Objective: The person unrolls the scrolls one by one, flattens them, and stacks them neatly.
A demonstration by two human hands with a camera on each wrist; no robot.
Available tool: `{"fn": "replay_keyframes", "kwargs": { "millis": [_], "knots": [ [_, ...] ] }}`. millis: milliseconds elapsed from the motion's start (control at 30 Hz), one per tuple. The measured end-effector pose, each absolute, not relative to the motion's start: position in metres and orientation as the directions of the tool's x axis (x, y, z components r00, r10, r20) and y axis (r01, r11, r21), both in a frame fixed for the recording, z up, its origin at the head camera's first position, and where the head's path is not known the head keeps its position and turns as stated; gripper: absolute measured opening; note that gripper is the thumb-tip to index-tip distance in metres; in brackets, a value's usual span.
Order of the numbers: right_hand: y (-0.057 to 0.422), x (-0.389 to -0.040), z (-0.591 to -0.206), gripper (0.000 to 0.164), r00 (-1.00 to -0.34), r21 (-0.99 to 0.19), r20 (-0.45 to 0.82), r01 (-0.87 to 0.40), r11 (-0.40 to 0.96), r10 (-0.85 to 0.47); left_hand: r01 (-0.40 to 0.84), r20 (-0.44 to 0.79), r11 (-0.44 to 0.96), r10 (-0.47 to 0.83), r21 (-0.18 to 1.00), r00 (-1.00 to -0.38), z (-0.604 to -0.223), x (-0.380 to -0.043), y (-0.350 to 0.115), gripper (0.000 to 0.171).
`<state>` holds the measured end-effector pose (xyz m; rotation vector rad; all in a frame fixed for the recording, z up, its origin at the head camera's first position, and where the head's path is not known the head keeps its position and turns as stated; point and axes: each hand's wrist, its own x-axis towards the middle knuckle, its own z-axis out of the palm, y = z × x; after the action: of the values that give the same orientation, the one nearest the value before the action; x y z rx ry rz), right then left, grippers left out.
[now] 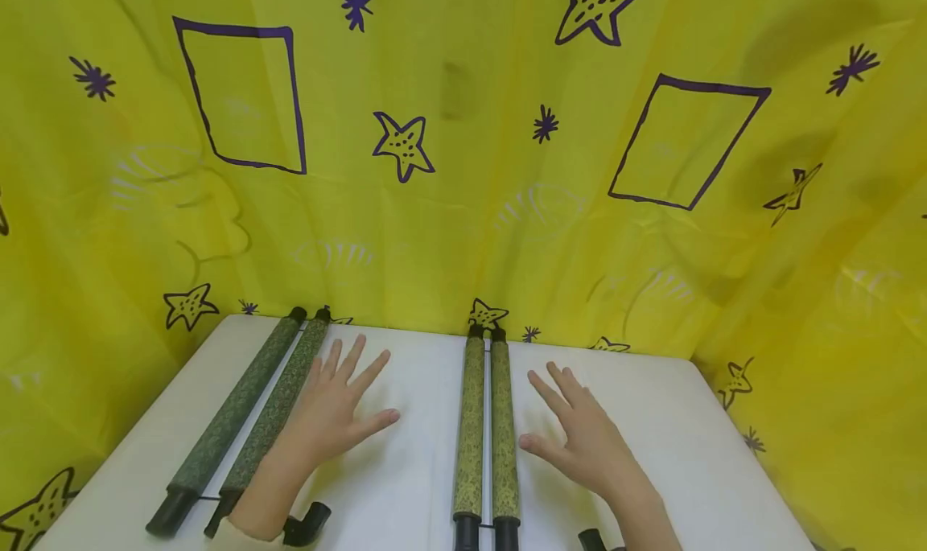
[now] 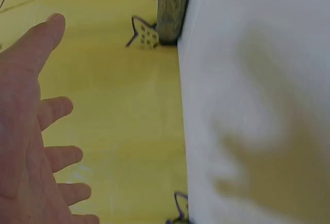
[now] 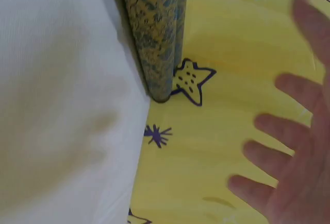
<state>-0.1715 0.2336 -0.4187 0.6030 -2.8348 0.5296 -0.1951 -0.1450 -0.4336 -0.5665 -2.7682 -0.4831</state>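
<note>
My left hand [image 1: 326, 414] is held over the white table with its fingers spread, partly covering one of two dark green patterned rolls [image 1: 239, 410] with black ends. To its right lies a pair of yellow-green patterned rolls [image 1: 471, 422], side by side, black-ended and joined by thin links. Just right of that pair my right hand [image 1: 588, 438] is spread as well, holding nothing. In the left wrist view the left palm [image 2: 20, 136] shows bare, near a roll's far end [image 2: 172, 10]. The right wrist view shows the right hand [image 3: 304, 152] apart from a roll [image 3: 152, 33].
A white tabletop [image 1: 405, 470] carries both pairs of rolls. Behind it and at both sides hangs a yellow curtain [image 1: 463, 213] with purple stars and outlined frames. Black wrist-camera pieces [image 1: 313, 524] show by the wrists.
</note>
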Motion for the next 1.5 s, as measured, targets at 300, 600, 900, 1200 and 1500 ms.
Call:
{"fn": "replay_keyframes", "kwargs": {
  "millis": [300, 600, 900, 1200, 1500],
  "knots": [
    [0.215, -0.167, -0.427, 0.064, -0.811, -0.406, 0.006, -0.536, 0.74, -0.585, 0.615, 0.172, 0.717, 0.595, 0.327, -0.785, -0.453, -0.166, -0.074, 0.067],
    [0.212, -0.162, -0.433, 0.057, -0.745, -0.221, -0.02, -0.647, 0.73, -0.666, 0.738, 0.071, 0.648, 0.74, 0.189, -0.669, -0.461, -0.16, -0.048, 0.059],
    [0.217, -0.161, -0.436, 0.046, -0.745, -0.161, 0.055, -0.663, 0.731, -0.664, 0.746, 0.106, 0.642, 0.741, 0.18, -0.663, -0.462, -0.166, -0.054, 0.056],
    [0.223, -0.161, -0.443, 0.043, -0.727, -0.123, 0.075, -0.686, 0.717, -0.682, 0.729, 0.084, 0.659, 0.729, 0.184, -0.68, -0.464, -0.167, -0.058, 0.054],
    [0.227, -0.161, -0.445, 0.04, -0.734, -0.12, 0.104, -0.679, 0.724, -0.671, 0.733, 0.083, 0.658, 0.732, 0.175, -0.677, -0.463, -0.164, -0.068, 0.052]
  ]
}}
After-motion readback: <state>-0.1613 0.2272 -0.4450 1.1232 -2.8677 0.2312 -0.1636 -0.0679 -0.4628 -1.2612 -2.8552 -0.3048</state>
